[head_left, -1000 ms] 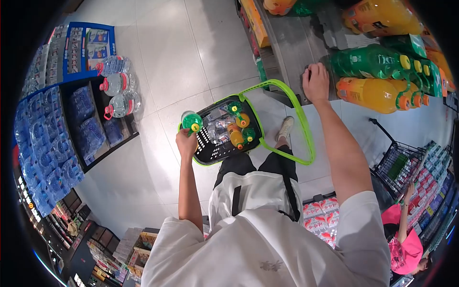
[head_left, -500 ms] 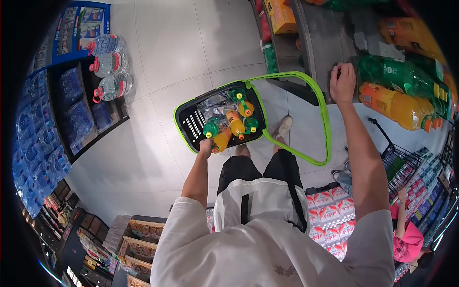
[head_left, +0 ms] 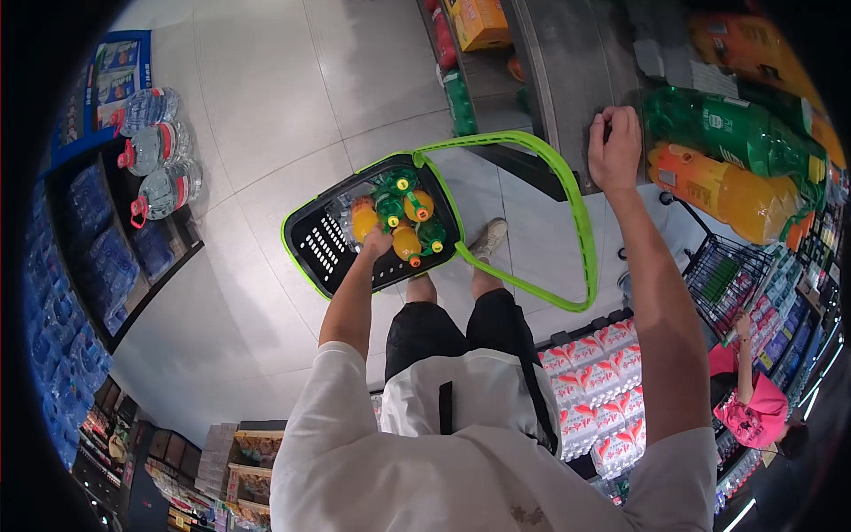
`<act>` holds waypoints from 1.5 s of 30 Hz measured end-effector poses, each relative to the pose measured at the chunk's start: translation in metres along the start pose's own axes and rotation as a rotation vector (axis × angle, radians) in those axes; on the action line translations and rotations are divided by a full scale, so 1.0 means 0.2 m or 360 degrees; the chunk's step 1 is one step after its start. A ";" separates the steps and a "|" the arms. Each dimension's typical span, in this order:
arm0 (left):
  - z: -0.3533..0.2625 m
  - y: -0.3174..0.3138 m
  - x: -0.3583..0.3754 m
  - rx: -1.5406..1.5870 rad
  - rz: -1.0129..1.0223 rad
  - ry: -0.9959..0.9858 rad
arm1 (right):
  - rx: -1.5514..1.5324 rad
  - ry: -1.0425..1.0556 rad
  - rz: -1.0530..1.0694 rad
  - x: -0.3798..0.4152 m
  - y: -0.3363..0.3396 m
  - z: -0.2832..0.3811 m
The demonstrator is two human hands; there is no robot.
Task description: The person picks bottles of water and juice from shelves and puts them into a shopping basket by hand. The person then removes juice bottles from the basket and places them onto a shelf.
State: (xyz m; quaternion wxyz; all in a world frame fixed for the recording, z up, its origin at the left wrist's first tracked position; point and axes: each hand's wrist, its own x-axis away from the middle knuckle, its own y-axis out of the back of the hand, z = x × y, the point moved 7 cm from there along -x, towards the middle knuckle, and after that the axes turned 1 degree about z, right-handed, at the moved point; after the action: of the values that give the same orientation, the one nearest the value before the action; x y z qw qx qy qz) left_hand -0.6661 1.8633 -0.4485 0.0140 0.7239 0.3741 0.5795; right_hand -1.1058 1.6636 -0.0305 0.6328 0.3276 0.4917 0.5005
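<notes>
My left hand (head_left: pixel 379 239) is inside the black basket (head_left: pixel 306 270) with the lime-green rim, closed around the neck of an orange bottle (head_left: pixel 362 215). Several other small bottles stand beside it, among them a green one (head_left: pixel 432 235) and an orange one (head_left: pixel 406 241). The basket's lime-green handle (head_left: pixel 581 222) is swung out to the right. On the grey shelf board (head_left: pixel 572 80), my right hand (head_left: pixel 616 146) rests with its fingers curled and nothing visible in them. Near it lie a large green bottle (head_left: pixel 727 129) and a large orange bottle (head_left: pixel 727 191).
Large water bottles (head_left: pixel 160 146) stand at the left by a shelf of blue packs (head_left: pixel 115 266). Red-and-white packs (head_left: pixel 594 381) are stacked below right. A person in pink (head_left: pixel 753 412) is beside a wire cart (head_left: pixel 727 270). My shoe (head_left: pixel 489 238) is next to the basket.
My left hand has moved inward over the basket, and the orange bottle at it now lies farther left among the others. My right hand stays on the shelf. The whole view has shifted slightly.
</notes>
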 end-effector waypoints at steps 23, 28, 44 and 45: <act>-2.94 1.35 1.95 0.0164 -0.0330 -0.2167 | -0.0087 -0.0128 0.0044 0.03 0.11 0.01; -3.47 0.90 2.03 0.0781 0.0164 -0.2101 | -0.0110 -0.0118 0.0015 0.01 0.14 0.00; -2.75 1.55 2.35 0.1386 0.0031 -0.1825 | -0.1227 -0.0333 -0.0328 0.07 0.06 -0.08; -2.67 1.59 2.44 0.1323 -0.0061 -0.1909 | -0.0657 -0.0153 -0.0213 0.03 0.09 -0.05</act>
State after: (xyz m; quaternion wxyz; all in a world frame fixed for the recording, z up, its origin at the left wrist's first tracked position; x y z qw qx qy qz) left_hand -0.9292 1.6860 0.2752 -0.0494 0.8557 0.5039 -0.1070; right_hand -1.1211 1.6733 -0.0179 0.7409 0.1810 0.3688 0.5313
